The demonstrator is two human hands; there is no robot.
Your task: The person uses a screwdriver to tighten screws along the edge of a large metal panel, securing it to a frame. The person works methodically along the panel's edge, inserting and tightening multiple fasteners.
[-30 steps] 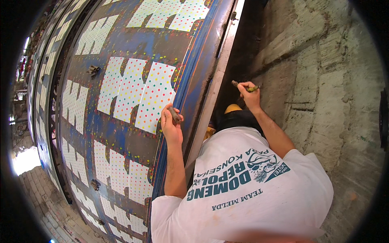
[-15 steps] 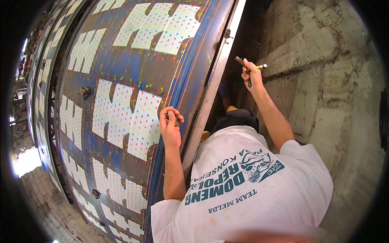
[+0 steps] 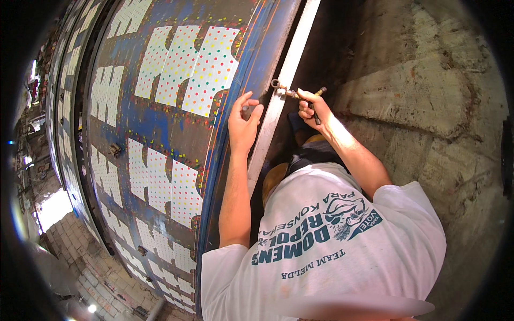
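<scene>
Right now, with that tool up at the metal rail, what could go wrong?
The ring-ended tool in the right hand could slip at the metal rail and bump that hand. If the grip loosened, it might drop into the dark space beside the rail. The open left hand, near the dotted white pieces, might brush and mark one.

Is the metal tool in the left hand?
No, the right hand grips the metal tool; the left hand is open, apart from it.

Stained, worn concrete floor (image 3: 412,144) spreads right; brickwork (image 3: 99,267) and white glare (image 3: 54,209) sit lower left.
</scene>
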